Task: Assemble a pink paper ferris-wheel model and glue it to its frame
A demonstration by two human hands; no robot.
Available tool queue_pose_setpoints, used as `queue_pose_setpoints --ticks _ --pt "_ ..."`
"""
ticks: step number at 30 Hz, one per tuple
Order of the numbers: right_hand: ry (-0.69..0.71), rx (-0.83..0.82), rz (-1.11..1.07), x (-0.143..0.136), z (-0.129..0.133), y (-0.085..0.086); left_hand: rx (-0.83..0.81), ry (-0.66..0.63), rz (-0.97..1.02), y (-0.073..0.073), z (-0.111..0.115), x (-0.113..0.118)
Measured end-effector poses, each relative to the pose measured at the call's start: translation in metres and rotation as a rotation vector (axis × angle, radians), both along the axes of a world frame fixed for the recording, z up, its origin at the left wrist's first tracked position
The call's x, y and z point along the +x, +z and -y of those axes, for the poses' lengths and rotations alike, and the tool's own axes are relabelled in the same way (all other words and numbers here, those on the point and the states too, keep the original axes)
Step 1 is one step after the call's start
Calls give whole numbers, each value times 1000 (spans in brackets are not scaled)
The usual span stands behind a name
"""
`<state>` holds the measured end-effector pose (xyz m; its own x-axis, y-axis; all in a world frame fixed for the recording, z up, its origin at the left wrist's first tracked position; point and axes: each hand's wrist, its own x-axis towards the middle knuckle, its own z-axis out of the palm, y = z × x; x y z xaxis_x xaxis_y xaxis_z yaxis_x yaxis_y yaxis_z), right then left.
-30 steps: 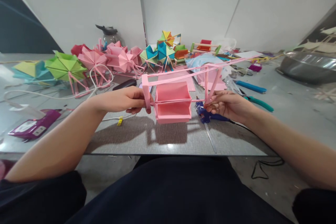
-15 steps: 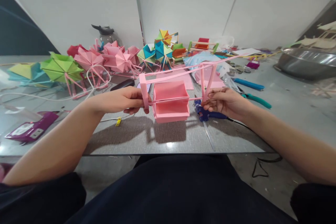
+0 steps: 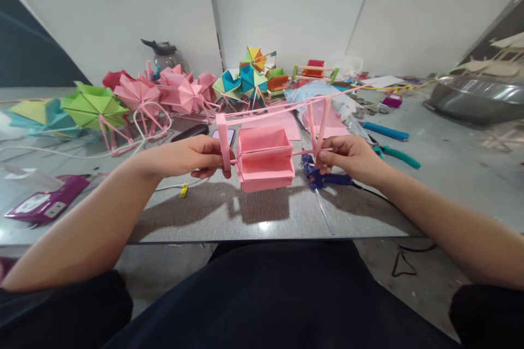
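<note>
You held the pink frame [image 3: 224,142] up above the near part of the desk [image 3: 180,221], one hand at each side. Your left hand [image 3: 207,157] pinched the lower part of its left upright between thumb and fingers. Your right hand [image 3: 344,157] had its thumb and fingertips closed at the foot of the right legs, where the thin rod [image 3: 302,152] poked out past them. The pink wheel [image 3: 266,166] sat on that rod between the two sides, its open pockets facing you and its shadow on the desk below.

The blue glue gun [image 3: 314,174] lay just beside your right hand, a clear stick [image 3: 325,211] reaching from it toward the near edge. Farther right were the pliers [image 3: 399,156], and beyond them the metal bowl [image 3: 478,101]. The purple power strip [image 3: 49,202] lay to the left; paper models, among them a green one [image 3: 94,106], stood behind your left arm.
</note>
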<state>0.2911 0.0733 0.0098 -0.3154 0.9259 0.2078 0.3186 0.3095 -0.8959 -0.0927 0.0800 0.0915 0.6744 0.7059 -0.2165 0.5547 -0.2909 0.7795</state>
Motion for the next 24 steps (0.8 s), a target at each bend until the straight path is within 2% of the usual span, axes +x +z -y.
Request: queue_pose_setpoints --ticks 2,7,12,16,24 --pt "-26 121 51 1 -1 -4 -15 11 3 -1 0 -1" --pt "-195 643 159 3 -4 -11 -44 16 64 -7 -4 -3" --pt "-188 955 270 7 -6 -8 -93 17 144 -14 -11 -5" --pt "-201 1046 271 5 -6 -6 -109 9 181 -17 -12 -7" --pt "-239 1047 242 2 -9 -8 -170 22 238 -22 -7 -4"
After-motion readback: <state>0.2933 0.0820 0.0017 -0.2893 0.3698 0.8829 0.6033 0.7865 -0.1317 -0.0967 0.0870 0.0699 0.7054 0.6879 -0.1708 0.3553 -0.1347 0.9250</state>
